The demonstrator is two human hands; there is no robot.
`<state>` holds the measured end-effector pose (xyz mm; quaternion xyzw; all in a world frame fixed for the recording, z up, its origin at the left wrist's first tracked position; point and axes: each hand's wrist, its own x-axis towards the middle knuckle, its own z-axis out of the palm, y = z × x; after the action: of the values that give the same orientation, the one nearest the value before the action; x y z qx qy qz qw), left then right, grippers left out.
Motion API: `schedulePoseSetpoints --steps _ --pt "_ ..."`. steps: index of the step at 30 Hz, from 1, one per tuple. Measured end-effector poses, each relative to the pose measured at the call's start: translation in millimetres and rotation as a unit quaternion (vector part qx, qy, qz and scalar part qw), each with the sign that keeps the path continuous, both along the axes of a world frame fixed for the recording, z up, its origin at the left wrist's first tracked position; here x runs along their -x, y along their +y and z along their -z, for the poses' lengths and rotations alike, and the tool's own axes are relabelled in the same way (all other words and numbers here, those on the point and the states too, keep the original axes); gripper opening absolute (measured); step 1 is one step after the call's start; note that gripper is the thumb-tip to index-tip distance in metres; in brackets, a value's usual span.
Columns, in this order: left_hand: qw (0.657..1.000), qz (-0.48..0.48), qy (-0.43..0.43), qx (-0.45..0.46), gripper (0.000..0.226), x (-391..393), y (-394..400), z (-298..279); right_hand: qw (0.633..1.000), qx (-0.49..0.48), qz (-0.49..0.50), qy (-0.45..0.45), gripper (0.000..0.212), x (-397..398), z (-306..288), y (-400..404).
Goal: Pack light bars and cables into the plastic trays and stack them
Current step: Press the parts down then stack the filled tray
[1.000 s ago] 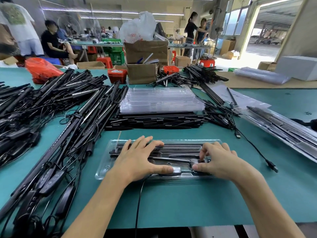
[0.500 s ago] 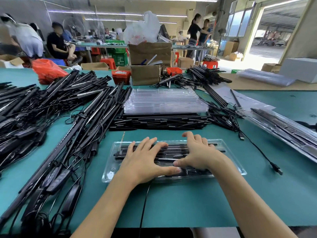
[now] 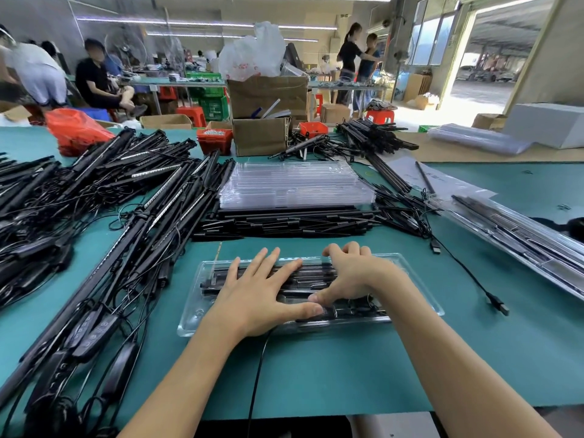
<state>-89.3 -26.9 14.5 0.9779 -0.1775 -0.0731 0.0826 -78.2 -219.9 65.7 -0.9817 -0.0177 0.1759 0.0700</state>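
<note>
While both hands rest on it, the clear plastic tray [image 3: 420, 287] sits in the lower middle of the frame on the green table [image 3: 474, 358], with black light bars [image 3: 319, 275] lying lengthwise inside it. The left hand [image 3: 256, 298] lies flat over the tray's left half, fingers straight and spread, thumb stretched right along the near channel. The right hand [image 3: 350, 276] sits over the middle with its fingers curled down onto the bars and its thumb pressed to the near channel, tip meeting the left thumb; whether it actually grasps anything I cannot tell. A thin black cable [image 3: 257, 374] runs from under the left palm down over the table's near edge.

Just above the tray, a stack of empty clear trays [image 3: 294, 184] rests on a row of black bars. Across the left of the frame lies a big heap of loose light bars and cords [image 3: 104, 216]. At the right edge, filled trays [image 3: 521, 229] lie slantwise, and a loose plug cable [image 3: 467, 273] trails between them and the tray being packed.
</note>
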Motion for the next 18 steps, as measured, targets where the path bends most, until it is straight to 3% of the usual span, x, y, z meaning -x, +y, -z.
schedulePoseSetpoints --steps 8,18 --pt "1.0 0.0 0.004 0.002 0.11 -1.5 -1.2 -0.4 1.0 0.012 0.028 0.006 0.11 -3.0 -2.5 9.1" --pt "1.0 0.001 -0.003 0.018 0.11 -2.4 -0.7 1.2 0.998 0.048 0.04 0.002 0.097 -3.4 -3.6 19.3"
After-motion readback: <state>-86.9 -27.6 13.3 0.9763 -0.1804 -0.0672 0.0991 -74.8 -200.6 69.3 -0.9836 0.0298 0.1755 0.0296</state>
